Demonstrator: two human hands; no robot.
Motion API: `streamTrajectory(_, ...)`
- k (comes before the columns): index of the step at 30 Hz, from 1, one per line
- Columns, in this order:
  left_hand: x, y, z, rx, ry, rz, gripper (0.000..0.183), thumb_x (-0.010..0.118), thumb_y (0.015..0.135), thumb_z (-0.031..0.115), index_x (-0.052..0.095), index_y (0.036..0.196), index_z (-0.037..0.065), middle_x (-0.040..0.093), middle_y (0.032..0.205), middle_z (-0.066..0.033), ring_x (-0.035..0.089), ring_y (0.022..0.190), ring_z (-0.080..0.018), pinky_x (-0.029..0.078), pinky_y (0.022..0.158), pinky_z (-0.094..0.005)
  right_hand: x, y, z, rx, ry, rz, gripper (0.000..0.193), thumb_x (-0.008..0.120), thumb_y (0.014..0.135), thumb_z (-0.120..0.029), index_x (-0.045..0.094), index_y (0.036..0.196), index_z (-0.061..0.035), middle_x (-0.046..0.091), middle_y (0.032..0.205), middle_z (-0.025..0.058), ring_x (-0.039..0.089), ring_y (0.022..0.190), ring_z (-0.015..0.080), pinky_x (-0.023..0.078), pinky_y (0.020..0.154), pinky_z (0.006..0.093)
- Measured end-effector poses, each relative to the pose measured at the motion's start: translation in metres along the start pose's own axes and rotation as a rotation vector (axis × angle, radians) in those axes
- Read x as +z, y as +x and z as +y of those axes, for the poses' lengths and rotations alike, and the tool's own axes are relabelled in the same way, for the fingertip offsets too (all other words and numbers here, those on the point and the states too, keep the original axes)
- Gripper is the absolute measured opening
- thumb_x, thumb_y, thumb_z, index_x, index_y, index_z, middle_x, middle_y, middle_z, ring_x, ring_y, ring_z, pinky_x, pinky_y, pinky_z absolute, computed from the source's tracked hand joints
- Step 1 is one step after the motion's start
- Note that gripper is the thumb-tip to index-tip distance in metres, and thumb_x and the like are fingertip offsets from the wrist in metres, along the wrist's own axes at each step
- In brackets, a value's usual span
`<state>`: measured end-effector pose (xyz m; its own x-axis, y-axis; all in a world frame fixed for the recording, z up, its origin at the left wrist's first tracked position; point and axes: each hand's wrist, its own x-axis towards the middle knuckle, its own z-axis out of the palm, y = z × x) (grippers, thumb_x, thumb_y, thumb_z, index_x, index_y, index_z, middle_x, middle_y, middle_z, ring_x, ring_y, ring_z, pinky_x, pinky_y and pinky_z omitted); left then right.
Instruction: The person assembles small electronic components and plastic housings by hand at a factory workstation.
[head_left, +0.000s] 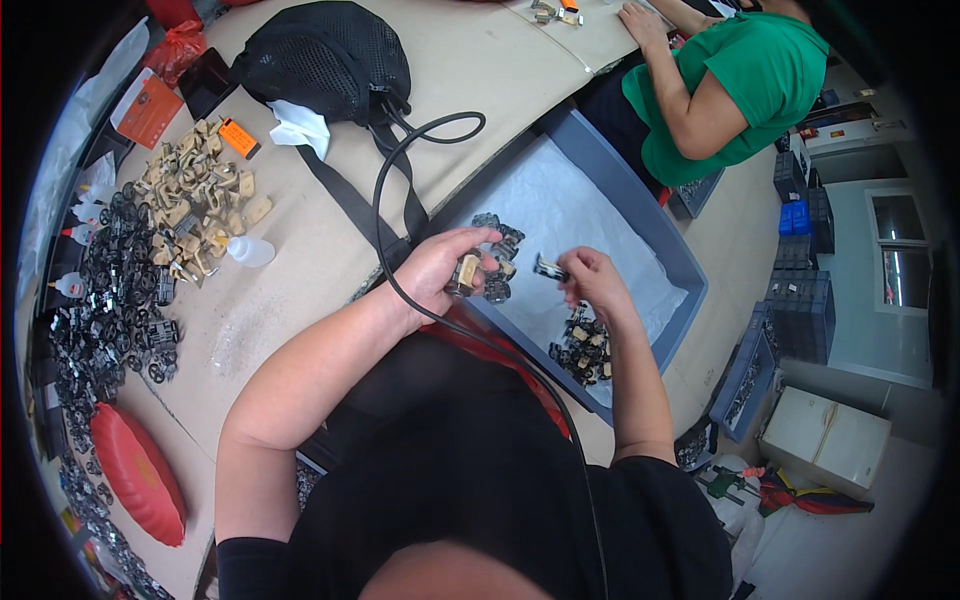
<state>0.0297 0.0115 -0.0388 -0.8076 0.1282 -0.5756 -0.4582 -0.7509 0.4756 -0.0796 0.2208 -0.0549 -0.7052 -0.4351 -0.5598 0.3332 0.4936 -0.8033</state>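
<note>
Worktop point(510, 70) beside grey tray point(652, 213); right fingers point(581, 262) pinch small black part point(547, 266), long axis roughly toward left fingers point(474, 238), gripping tan part point(468, 273).

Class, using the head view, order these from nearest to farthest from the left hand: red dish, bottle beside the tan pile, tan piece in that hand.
1. Tan piece: in the left hand.
2. Bottle: left, on the table.
3. Red dish: far lower left.

Co-worker in green point(742, 92) — cut off by top edge.
</note>
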Motion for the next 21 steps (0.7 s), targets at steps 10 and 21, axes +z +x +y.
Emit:
streamTrajectory(10, -0.001, -0.001, 0.000, 0.020, 0.006, 0.012, 0.019, 0.048, 0.085, 0.019, 0.053, 0.093, 0.002, 0.053, 0.066, -0.0044, 0.048, 0.052, -0.0109, 0.040, 0.049, -0.0241, -0.034, 0.034, 0.074, -0.008, -1.228, 0.140, 0.025, 0.057, 0.074, -0.023, 0.062, 0.081, 0.0002, 0.060, 0.071, 0.0175, 0.061, 0.066, 0.0264, 0.047, 0.066, 0.0357)
streamTrajectory(21, -0.005, 0.002, -0.003, 0.044, -0.001, -0.009, 0.021, 0.051, 0.084, 0.021, 0.053, 0.094, 0.003, 0.053, 0.071, -0.0051, 0.047, 0.052, -0.0089, 0.040, 0.049, -0.0223, 0.034, 0.134, 0.077, -0.266, -0.591, 0.173, 0.026, 0.056, 0.073, -0.009, 0.058, 0.098, -0.0026, 0.061, 0.086, 0.0154, 0.058, 0.081, 0.0321, 0.044, 0.075, 0.0343)
